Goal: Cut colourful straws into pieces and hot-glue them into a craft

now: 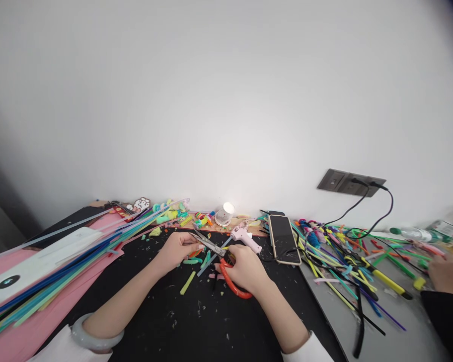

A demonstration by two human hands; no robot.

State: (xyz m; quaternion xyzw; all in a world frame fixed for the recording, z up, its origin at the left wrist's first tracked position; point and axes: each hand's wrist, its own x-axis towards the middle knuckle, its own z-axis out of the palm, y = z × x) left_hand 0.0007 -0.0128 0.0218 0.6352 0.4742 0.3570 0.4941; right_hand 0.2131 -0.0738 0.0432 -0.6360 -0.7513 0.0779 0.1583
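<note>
My right hand [245,269] is closed round the orange handles of a pair of scissors [211,246], whose metal blades point up and left toward my left hand [177,250]. My left hand is curled, its fingertips pinching a small straw piece at the blades; I cannot name its colour. Cut straw pieces [187,282], green and yellow, lie on the black mat [196,322] between and below both hands. A pale bangle [94,334] sits on my left wrist.
A pink glue gun [245,239], a phone [284,239] and a lit candle [225,213] lie beyond my hands. Long straws [71,266] over pink paper [26,332] fill the left. Many coloured straws [347,261] and black cables cover the grey right side, where another person's hand [447,274] rests.
</note>
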